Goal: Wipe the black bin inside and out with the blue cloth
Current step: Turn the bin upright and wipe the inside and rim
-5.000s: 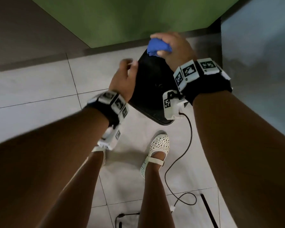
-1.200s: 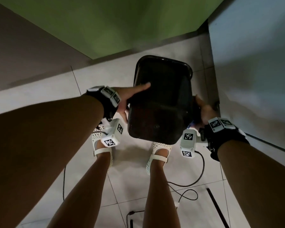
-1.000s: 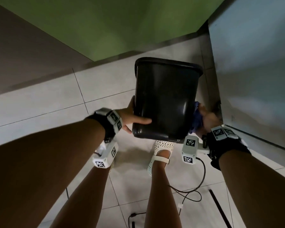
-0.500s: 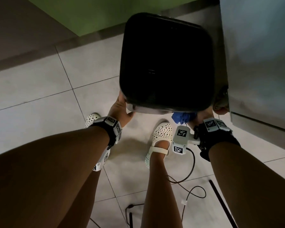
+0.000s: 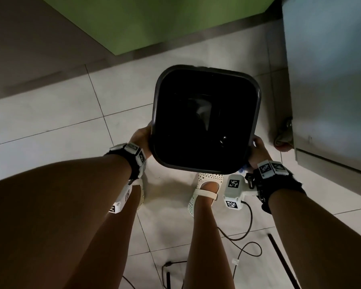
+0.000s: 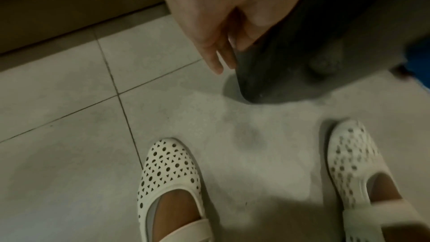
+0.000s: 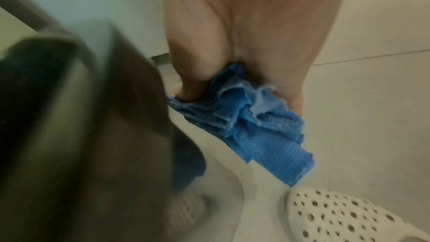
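Note:
The black bin [image 5: 204, 159] is upright with its dark opening facing me, held between both hands over the tiled floor. My left hand [image 5: 141, 138] presses on the outside of its left wall, fingers [image 6: 216, 62] stretched down beside the wall. My right hand [image 5: 257, 151] is at the bin's right side and grips the bunched blue cloth [image 7: 244, 126], which hangs next to the wall [image 7: 104, 135]. Only a sliver of the blue cloth [image 5: 243, 168] shows in the head view. The bin's lower corner [image 6: 253, 91] is at or just above the floor; I cannot tell which.
A pale cabinet [image 5: 325, 80] stands close on the right, with a foot [image 5: 283, 136] near the bin. A green wall [image 5: 154, 21] lies ahead. My feet in white perforated shoes [image 5: 206, 188] stand just behind the bin. Cables [image 5: 244, 236] and a black rod [image 5: 283, 263] lie on the floor.
The bin has turned from bottom-up to opening-up and come down toward the floor. Both hands stayed on its sides, the right one still holding the cloth.

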A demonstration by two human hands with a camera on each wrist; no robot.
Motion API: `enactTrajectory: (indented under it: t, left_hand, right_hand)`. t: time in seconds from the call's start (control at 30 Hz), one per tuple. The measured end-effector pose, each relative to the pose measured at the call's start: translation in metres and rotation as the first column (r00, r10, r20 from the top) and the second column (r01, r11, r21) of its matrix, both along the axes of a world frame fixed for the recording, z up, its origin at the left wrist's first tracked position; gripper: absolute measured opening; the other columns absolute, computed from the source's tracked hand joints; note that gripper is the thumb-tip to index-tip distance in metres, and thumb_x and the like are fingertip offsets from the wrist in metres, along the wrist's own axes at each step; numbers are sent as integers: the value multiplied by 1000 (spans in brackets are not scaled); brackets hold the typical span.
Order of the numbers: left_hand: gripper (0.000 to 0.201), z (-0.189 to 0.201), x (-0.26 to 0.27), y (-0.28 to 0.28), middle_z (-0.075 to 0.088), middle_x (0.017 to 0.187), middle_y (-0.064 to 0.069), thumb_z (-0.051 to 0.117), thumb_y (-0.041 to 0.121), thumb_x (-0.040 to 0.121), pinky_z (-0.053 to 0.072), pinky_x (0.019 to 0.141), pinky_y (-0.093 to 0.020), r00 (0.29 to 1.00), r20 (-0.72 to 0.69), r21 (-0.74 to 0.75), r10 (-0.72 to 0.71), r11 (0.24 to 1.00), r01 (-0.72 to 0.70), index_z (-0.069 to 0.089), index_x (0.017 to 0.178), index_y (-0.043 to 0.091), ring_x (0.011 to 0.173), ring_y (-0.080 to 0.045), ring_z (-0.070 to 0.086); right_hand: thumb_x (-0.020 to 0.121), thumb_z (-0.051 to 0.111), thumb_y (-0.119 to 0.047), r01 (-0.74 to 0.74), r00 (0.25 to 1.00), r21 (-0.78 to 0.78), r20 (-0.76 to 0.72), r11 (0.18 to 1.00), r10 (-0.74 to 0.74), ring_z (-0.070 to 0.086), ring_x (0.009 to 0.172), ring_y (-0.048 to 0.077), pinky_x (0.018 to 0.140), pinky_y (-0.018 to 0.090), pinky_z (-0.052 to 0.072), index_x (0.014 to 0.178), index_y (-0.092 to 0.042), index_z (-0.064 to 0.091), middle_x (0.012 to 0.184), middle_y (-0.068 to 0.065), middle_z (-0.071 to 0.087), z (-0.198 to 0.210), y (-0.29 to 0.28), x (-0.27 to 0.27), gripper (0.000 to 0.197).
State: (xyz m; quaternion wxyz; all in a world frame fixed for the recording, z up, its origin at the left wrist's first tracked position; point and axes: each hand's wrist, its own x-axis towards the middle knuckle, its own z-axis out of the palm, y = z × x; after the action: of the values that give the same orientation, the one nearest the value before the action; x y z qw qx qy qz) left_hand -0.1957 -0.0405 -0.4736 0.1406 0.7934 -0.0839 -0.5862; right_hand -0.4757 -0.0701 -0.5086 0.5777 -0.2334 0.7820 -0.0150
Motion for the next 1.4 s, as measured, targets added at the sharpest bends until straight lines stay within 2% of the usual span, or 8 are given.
enactTrajectory:
  t: [0.13,0.27,0.37,0.57,0.87,1.0,1.27,1.4]
  left_hand:
    - [27,-4,17,-33,65,115,-10,41,25,94,44,96,-37,988,155,-200,-17,979,49,58,111,13,110,-30,58]
    - [48,13,-2,-73,55,134,-3,28,45,97,31,106,-26,991,121,-326,-63,940,99,58,124,17,125,-18,47]
    - [54,16,-15,-90,57,131,-7,24,48,97,34,105,-27,977,130,-352,-171,913,206,57,125,16,122,-20,50]
    - [49,-3,-22,-86,65,116,-14,26,40,99,43,97,-30,960,249,-419,-128,879,226,58,117,8,110,-27,57]
    - [42,-11,-21,-84,67,108,-16,26,31,101,41,80,-27,904,391,-443,-170,826,347,59,117,10,100,-30,60]
    - [40,-15,-19,-83,67,95,-15,30,31,100,41,72,-26,917,368,-475,-151,818,325,60,108,7,86,-27,59]
    - [36,-17,-18,-81,54,76,-4,31,39,99,36,67,-25,920,362,-418,-153,855,306,54,87,14,72,-21,49]
    - [39,-14,-19,-81,56,76,-3,28,41,99,36,67,-24,907,383,-390,-172,860,328,53,86,15,73,-20,51]
  right_hand:
    - [89,50,-39,86,980,-312,-143,946,-136,59,69,12,54,16,45,119,-13,48,89,8,56,14,-16,-16,40]
    - [87,61,-13,-73,974,-647,-211,759,-86,51,113,7,86,-4,33,135,-2,38,131,11,50,55,-48,9,54]
    - [89,58,-9,-252,965,-763,-156,595,209,56,86,-1,83,16,46,122,8,50,98,20,62,92,-81,65,38]
    - [77,58,-35,-831,451,-515,-402,210,797,37,128,25,105,40,25,136,-14,42,136,5,50,62,-103,135,65]
    - [83,59,-38,-963,247,-243,-637,113,730,31,134,29,106,62,22,134,-25,41,135,-2,48,45,-99,169,55]
    - [59,76,-35,-948,315,-210,-718,238,621,60,95,34,84,72,39,103,-28,64,92,-3,65,47,-96,173,46]
    - [85,53,-34,-924,382,-242,-640,297,666,20,139,34,111,59,7,136,-26,35,142,10,37,46,-93,133,54]
    - [85,56,-30,-871,463,-206,-649,447,603,33,126,40,106,54,27,137,-20,34,138,18,35,50,-90,86,57]
